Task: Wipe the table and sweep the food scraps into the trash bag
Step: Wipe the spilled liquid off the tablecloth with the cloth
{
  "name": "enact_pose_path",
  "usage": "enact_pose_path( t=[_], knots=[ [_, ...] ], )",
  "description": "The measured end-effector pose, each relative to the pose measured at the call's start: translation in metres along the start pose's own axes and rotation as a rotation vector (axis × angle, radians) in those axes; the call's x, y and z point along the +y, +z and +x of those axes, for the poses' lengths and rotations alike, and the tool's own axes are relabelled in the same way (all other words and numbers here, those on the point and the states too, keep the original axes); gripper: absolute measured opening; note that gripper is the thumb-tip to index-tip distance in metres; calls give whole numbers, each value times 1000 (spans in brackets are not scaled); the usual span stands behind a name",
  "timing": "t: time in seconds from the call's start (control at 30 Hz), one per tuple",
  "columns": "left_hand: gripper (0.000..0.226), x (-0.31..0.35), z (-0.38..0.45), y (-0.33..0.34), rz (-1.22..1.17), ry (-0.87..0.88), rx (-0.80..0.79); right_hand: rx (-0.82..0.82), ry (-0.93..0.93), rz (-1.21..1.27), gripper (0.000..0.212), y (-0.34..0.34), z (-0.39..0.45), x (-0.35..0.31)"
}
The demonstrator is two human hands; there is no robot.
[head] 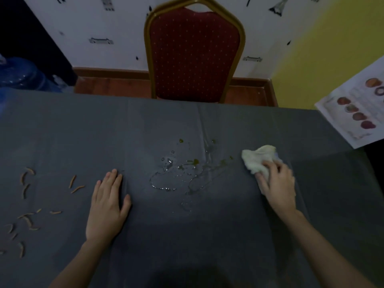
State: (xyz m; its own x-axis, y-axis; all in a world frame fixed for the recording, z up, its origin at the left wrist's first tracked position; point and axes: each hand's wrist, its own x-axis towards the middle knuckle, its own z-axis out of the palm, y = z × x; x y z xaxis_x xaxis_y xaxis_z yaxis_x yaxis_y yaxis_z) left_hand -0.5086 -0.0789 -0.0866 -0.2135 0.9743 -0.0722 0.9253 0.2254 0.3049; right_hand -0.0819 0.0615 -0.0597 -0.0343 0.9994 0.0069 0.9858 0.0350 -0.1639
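Head view: right hand (pixel 277 181) is gripping a pale cloth (pixel 258 160), fingers curled over it, resting on the table (pixel 145 125); the spill (pixel 182 173) is lying just left of the cloth, nearer this hand; left hand (pixel 108 206) is lying flat, fingers spread and empty; food scraps (pixel 27 204) are sitting scattered further left, near the table's left edge; open surface between; no trash bag is showing.

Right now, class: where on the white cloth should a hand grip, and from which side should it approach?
Grip the cloth at its bunched near-right end, from above, coming from the person's side. That is where the right hand presses it against the table, leaving the loose far-left edge free to meet the spill.
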Motion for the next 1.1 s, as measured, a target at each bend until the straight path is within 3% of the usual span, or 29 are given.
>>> enact_pose_path(
  t=[0.17,0.33,0.43,0.53,0.63,0.77,0.83,0.97,1.03,1.1],
  knots=[
    [62,-1,2,2,-12,13,39,88,-75,95,34,11,28,-46],
    [61,3,0,1,-9,9,53,-160,-635,123,38,14,11,-113],
    [61,4,2,-1,-20,-2,54,-273,-821,102,36,8,0,-97],
    [61,1,2,0,-14,-1,47,-188,-733,32,32,-1,15,-44],
    [61,0,3,1,-33,4,47,-79,-414,-35,31,-4,52,-12],
    [61,0,2,1,-42,-3,50,62,-62,6,38,11,97,-60],
    [60,0,2,0,-46,1,53,87,-57,31,41,23,94,-104],
    [59,1,3,-1,-44,0,59,12,-510,104,39,39,45,-169],
    [59,1,4,-1,-39,2,63,-101,-797,143,40,40,13,-168],
    [60,0,3,0,-34,6,56,-201,-970,163,37,34,-7,-141]
  ],
)
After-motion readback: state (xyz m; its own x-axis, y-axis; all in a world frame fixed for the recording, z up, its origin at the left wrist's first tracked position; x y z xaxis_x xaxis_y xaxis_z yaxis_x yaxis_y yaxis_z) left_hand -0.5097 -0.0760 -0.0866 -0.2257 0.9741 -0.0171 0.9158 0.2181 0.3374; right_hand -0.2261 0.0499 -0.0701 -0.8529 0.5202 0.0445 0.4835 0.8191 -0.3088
